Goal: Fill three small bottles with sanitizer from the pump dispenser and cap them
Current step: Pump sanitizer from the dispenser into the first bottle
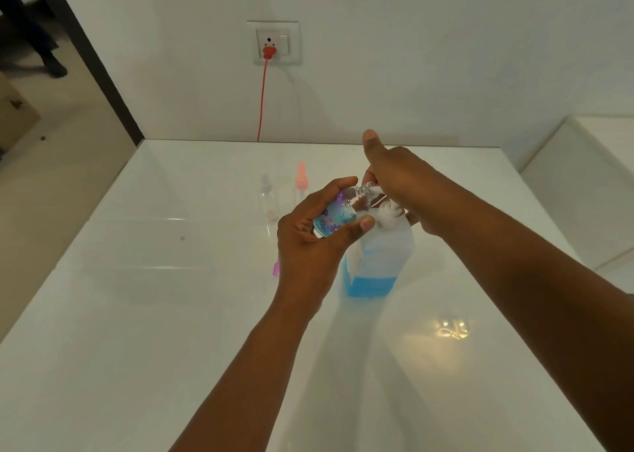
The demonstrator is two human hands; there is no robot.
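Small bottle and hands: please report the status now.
Left hand grips small flowered bottle, tilted, neck at pump spout. Right hand on pump dispenser. Two capped bottles behind, nothing in the way.

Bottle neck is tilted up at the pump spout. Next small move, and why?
Probably press the pump head down with the right hand. The left hand holds the flower-print bottle tilted, its open neck at the spout of the pump dispenser, and the right hand rests on the pump. The bottle looks mostly unfilled, though that is hard to tell.
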